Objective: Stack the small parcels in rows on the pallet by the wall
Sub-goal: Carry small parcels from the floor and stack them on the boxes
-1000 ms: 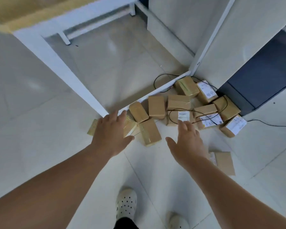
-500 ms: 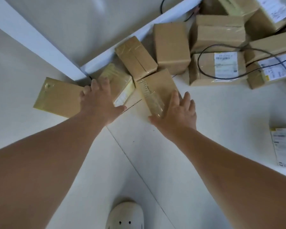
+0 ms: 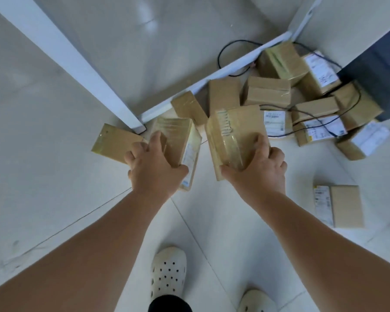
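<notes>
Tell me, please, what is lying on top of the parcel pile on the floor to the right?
A black cable loops across the top of the parcel pile, crossing one white label. Where its ends go cannot be seen, as the parcels cover them.

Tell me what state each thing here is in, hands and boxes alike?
Left hand: grips a taped parcel.
Right hand: grips a second parcel.
Flat parcel: lying on the floor by the white leg.
Lone parcel: flat on the floor, apart.
Piled parcels: jumbled, black cable draped over them.
</notes>
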Tool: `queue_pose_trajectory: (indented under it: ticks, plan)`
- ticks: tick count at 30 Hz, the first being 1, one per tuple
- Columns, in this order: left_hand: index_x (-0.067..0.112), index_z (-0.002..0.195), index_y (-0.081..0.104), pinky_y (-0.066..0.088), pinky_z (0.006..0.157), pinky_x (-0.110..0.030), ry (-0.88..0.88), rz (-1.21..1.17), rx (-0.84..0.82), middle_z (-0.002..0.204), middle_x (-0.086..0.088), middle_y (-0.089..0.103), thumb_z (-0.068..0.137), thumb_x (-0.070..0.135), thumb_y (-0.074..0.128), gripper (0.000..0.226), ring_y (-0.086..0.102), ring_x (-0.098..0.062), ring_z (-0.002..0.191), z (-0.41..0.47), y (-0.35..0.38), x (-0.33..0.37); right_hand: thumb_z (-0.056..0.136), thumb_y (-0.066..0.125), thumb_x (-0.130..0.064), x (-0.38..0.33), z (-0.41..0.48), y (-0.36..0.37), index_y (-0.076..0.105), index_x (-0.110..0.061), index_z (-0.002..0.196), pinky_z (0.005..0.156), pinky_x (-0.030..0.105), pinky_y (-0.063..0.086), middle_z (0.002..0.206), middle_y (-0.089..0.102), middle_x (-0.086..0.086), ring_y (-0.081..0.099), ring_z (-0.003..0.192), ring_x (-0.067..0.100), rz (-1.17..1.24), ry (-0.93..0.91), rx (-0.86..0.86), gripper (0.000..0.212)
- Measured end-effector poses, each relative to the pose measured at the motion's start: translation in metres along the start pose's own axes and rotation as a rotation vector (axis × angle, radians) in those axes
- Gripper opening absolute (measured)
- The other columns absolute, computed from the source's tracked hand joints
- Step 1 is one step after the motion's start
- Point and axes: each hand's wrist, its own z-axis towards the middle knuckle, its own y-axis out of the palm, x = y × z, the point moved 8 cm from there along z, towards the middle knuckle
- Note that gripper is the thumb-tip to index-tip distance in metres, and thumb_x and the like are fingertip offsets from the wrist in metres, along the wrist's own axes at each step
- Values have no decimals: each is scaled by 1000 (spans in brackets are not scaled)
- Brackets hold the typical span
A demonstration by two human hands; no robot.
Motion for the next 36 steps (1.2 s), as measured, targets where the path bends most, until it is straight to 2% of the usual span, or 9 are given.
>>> queue_pose_trajectory:
  ticks: [4,9,15,19,24,27,28,32,36]
  plan:
    - [34,153,17,34,102,-44,-2,-180,-12,135,-9,32,68,41,81,106,23,-31,128,-72,-87,55,66,74,-57,-19,-66,-110,9,-30,152,110,42,29,142,28,10,30,128,32,70,0,40,111]
    - [33,152,19,30,93,-34,39,-313,-6,136,-6,30,69,37,79,103,22,-28,129,-153,-205,122,66,73,-59,-39,-149,-247,10,-34,150,108,48,37,141,29,6,32,129,29,144,-4,85,108]
    - [34,151,21,37,103,-41,114,-372,17,131,-4,33,68,38,78,101,23,-27,129,-241,-337,203,69,73,-58,-52,-245,-403,13,-37,152,98,35,38,135,32,-1,37,126,21,297,-74,147,104]
    - [36,148,25,34,91,-34,201,-426,13,119,1,30,68,37,79,96,23,-25,128,-295,-402,262,63,72,-64,-53,-296,-488,15,-39,152,101,40,45,134,31,-5,44,123,20,417,-91,181,109]
    - [36,148,27,40,85,-32,296,-511,-9,131,-4,33,69,39,81,96,27,-25,130,-339,-455,331,52,68,-72,-50,-346,-577,15,-37,153,100,48,48,134,34,1,48,120,24,501,-110,292,119]
    - [35,146,33,50,56,-23,341,-659,-59,129,-2,34,67,34,84,94,34,-24,129,-359,-475,365,45,63,-75,-46,-373,-617,16,-37,154,99,49,48,136,35,0,50,119,23,566,-117,366,125]
    - [34,145,35,48,54,-22,368,-673,-63,129,-2,34,67,32,84,92,35,-24,128,-365,-480,375,46,64,-74,-46,-381,-628,16,-37,154,99,49,48,136,36,0,50,118,23,584,-120,389,124]
    - [32,144,37,46,93,-38,472,-678,-60,126,-3,36,65,35,85,93,39,-26,125,-377,-505,402,54,70,-68,-46,-411,-653,20,-35,153,96,46,51,136,38,-1,53,113,19,676,-129,465,116]
    - [28,140,38,53,91,-43,568,-723,-158,127,-1,41,50,42,87,103,54,-25,110,-381,-524,416,47,67,-71,-54,-437,-664,23,-38,152,90,34,48,138,44,-4,55,112,14,835,-133,537,119]
